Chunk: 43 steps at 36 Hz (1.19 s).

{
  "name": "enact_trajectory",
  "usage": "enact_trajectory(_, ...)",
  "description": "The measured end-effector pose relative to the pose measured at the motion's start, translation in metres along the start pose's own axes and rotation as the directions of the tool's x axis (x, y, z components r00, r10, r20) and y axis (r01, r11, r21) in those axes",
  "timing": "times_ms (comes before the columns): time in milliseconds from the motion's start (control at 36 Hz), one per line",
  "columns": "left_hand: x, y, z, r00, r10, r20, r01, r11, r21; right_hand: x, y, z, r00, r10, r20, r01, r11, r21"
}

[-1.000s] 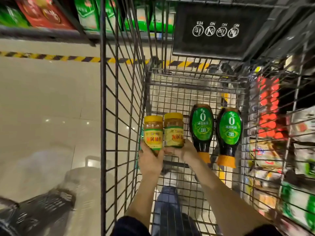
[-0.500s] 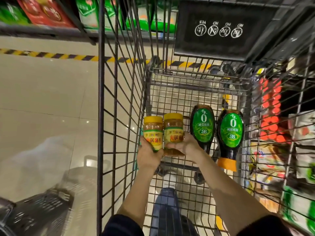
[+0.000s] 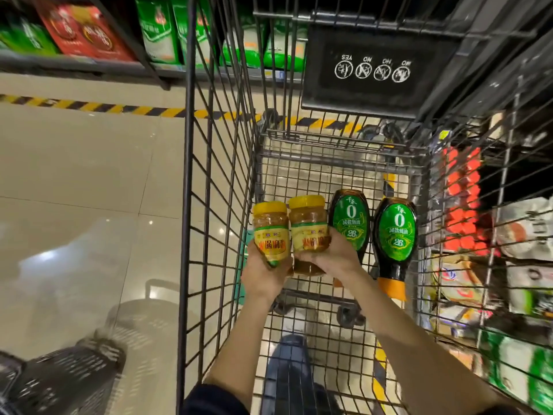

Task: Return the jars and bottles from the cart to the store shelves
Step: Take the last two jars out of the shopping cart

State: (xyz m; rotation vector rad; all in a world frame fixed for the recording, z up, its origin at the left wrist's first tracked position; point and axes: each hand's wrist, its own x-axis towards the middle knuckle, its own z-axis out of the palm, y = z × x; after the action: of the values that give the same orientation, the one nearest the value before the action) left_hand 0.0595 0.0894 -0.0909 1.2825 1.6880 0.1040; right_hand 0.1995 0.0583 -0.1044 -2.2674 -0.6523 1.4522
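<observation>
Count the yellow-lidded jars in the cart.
2. The left jar is in the left hand, the right jar in the right hand, side by side. None else shows.

Left hand (image 3: 263, 274) grips left jar (image 3: 271, 232); right hand (image 3: 335, 259) grips right jar (image 3: 309, 229); inside cart (image 3: 221, 175).

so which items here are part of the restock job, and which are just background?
Job:
left hand holding left jar
right hand holding right jar
two green-label bottles lying in the cart

Background:
black basket on the floor
green bags on the far shelf
</observation>
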Motion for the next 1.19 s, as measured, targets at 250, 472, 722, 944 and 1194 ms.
enact_trajectory(250, -0.047, 0.045, -0.017, 0.982, 0.181, 0.051, -0.172, 0.973, -0.151, -0.059, -0.019, -0.058, 0.993, -0.080, -0.088, 0.088, 0.992, 0.087)
enact_trajectory(472, -0.111, 0.085, -0.039, 0.945, 0.292, 0.150, -0.239, 0.925, -0.294, -0.147, -0.032, -0.113, 0.948, -0.167, -0.271, 0.232, 0.945, 0.230)
enact_trajectory(722, -0.217, 0.147, -0.096, 0.841, 0.535, 0.081, -0.456, 0.782, -0.424, -0.286, -0.039, -0.173, 0.814, -0.313, -0.489, 0.444, 0.878, 0.178)
enact_trajectory(944, -0.323, 0.202, -0.130, 0.605, 0.794, 0.057, -0.740, 0.587, -0.328, -0.418, -0.035, -0.217, 0.662, -0.350, -0.663, 0.566, 0.813, 0.136)
enact_trajectory(1194, -0.451, 0.245, -0.130, 0.223, 0.963, 0.154, -0.822, 0.270, -0.502, -0.589, 0.003, -0.233, 0.289, -0.239, -0.927, 0.571, 0.820, -0.033)
